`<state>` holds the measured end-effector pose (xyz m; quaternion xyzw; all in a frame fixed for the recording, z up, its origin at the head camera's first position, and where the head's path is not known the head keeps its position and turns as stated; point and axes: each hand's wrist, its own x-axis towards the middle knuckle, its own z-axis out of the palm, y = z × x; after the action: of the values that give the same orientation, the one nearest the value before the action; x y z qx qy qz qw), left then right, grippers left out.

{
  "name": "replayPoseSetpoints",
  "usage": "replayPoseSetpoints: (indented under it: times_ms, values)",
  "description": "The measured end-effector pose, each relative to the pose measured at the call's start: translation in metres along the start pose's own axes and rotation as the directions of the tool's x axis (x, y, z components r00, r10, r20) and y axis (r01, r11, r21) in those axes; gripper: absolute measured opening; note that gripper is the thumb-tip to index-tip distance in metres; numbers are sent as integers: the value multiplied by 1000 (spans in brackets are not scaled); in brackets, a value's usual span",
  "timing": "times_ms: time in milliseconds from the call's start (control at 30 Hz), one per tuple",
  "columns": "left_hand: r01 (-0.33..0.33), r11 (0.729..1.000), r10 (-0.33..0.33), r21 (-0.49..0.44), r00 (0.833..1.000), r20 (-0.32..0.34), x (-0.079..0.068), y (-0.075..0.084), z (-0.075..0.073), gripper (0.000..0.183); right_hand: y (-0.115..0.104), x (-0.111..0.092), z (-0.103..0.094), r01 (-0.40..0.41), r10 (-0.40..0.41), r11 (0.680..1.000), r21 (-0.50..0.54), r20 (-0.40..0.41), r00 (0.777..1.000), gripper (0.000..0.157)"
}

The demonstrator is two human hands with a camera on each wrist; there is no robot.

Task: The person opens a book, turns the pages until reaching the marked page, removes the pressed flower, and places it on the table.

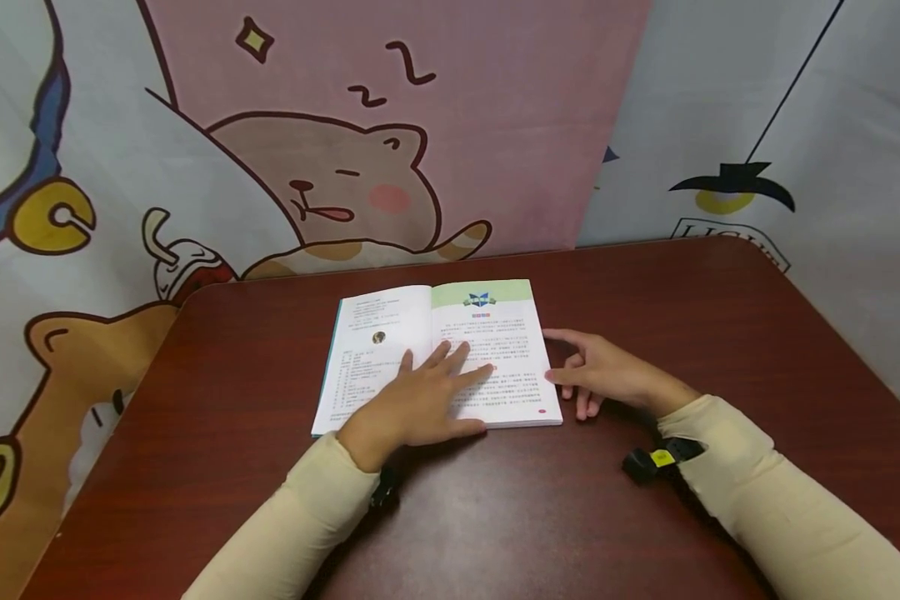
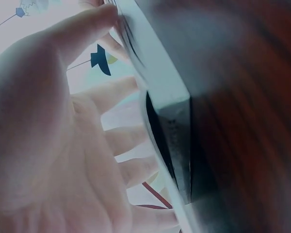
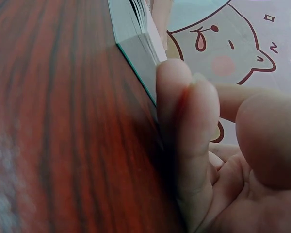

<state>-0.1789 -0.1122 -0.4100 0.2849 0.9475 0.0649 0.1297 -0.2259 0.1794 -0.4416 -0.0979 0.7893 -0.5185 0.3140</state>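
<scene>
An open book [image 1: 487, 333] lies on the table, with printed text on both pages and a green band across the top of the right page. My left hand [image 1: 423, 404] rests on it with fingers spread over the inner part of the right page and the gutter. In the left wrist view, its palm [image 2: 63, 160] and fingers reach across the book's lower edge [image 2: 167, 82]. My right hand [image 1: 600, 371] is at the right page's outer edge, index finger and thumb extended to that edge, the other fingers loosely bent. The right wrist view shows the fingertips [image 3: 173, 80] close against the page block [image 3: 138, 53].
The dark reddish-brown table [image 1: 232, 367] extends around the book. Behind it hangs a cloth backdrop [image 1: 525, 125] printed with cartoon animals. A dark strap device with a yellow label [image 1: 662, 457] is worn at the right wrist.
</scene>
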Motion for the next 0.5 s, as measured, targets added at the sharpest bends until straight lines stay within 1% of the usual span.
replayPoseSetpoints:
  times_ms: [300, 500]
  values:
    - [-12, 1000, 12, -16, 1000, 8, -1, -1, 0, 74, -2, -2, 1, -40, 40, 998, 42, 0, 999, 69]
    - [-11, 1000, 12, -18, 1000, 8, -1, -1, 0, 73, -2, -2, 0, -44, 43, 997, 68, 9, 999, 64]
